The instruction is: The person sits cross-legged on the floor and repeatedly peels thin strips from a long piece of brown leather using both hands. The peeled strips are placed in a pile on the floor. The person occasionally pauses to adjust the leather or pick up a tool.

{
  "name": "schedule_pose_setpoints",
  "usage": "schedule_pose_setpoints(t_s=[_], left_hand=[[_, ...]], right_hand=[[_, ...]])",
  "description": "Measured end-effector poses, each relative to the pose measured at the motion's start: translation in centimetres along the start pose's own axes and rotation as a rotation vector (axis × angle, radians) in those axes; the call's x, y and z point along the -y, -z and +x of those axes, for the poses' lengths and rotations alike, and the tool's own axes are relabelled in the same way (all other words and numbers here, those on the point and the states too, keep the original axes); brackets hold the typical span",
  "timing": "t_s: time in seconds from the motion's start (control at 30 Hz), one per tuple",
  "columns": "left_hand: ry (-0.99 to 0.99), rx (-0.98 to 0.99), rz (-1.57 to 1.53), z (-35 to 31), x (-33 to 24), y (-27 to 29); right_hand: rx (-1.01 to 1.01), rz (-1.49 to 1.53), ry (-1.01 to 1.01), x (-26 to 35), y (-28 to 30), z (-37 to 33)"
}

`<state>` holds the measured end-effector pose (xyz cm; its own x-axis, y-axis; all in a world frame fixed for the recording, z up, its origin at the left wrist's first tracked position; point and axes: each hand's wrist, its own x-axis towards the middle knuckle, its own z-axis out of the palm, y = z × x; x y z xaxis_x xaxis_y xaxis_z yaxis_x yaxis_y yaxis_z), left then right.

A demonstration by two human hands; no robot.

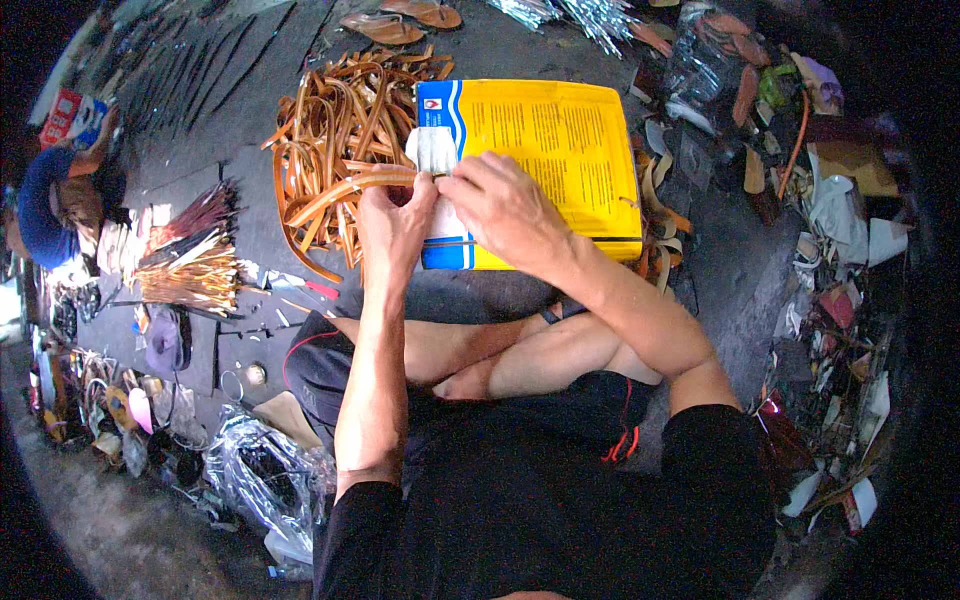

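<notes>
A brown strap (pixel 335 197) with pale edges runs into my left hand (pixel 393 222), which pinches it between thumb and fingers. My right hand (pixel 505 212) meets the left, its fingertips closed near the strap's end; what they grip is too small to make out. Both hands are over the left part of a yellow and blue box-shaped container (pixel 555 130), lying in front of my crossed legs. White patches show on its blue end. A big tangled heap of similar brown straps (pixel 350 110) lies against the container's left side.
Brown sandal soles (pixel 385 28) lie beyond the heap. A fanned bundle of dark and tan strips (pixel 190 250) is at left, near another person in a blue garment (pixel 47 205). Crumpled clear plastic (pixel 265 465) is at lower left; scraps (pixel 845 300) line the right.
</notes>
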<state>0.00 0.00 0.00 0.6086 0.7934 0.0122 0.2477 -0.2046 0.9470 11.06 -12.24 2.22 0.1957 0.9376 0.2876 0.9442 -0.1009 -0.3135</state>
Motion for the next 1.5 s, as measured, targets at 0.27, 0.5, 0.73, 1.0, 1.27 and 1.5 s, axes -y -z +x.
schedule_pose_setpoints(t_s=[0.27,0.5,0.73,1.0,1.27,1.5], left_hand=[[-0.036,-0.023,-0.002,1.1,-0.7,0.2],[0.314,-0.080,-0.778,-1.4,1.6,0.5],[-0.293,-0.041,0.041,3.5,-4.8,8.5],[-0.214,0.130,0.016,7.0,-6.0,15.3],[-0.052,-0.041,-0.235,-4.1,6.0,8.3],[-0.122,0.079,-0.184,-8.0,0.2,5.0]], right_hand=[[-0.283,0.229,-0.066,0.3,-1.0,0.9],[-0.010,-0.359,-0.051,4.4,-0.4,0.4],[-0.214,0.418,-0.220,3.1,1.6,-4.2],[-0.508,0.501,-0.451,1.4,7.1,-18.1],[-0.659,0.104,-1.115,-14.6,2.1,-31.3],[-0.351,0.026,-1.369,-21.3,1.1,-27.7]])
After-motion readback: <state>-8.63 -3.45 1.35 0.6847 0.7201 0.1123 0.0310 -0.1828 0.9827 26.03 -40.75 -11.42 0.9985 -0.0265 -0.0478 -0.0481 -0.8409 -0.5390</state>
